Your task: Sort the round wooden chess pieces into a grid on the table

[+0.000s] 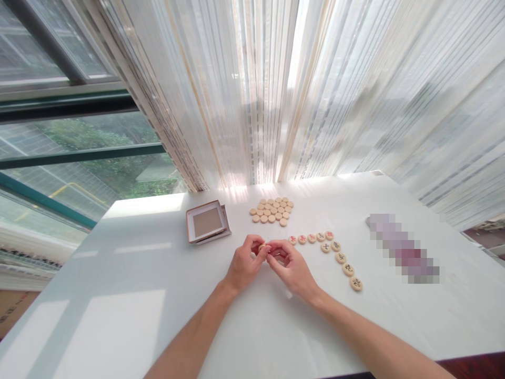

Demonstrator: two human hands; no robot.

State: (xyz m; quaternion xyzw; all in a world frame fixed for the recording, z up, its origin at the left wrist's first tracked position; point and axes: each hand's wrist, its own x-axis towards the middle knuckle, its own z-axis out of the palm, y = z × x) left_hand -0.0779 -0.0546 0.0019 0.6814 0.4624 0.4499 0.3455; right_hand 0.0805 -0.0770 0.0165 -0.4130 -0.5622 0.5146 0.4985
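Note:
My left hand (243, 266) and my right hand (290, 268) meet at the middle of the white table (118, 295), fingers pinched together around a small round wooden chess piece (263, 247). Just right of my hands, a row of face-up wooden pieces (311, 238) with red and black characters runs right, then curves down through more pieces (347, 268). Behind my hands lies a cluster of blank-side-up wooden pieces (273, 210).
A small open cardboard box (207, 223) with its lid lies left of the cluster. A blurred purplish object (404, 247) lies on the right of the table. Sheer striped curtains (315, 89) hang behind the table, with a window (59, 131) at left.

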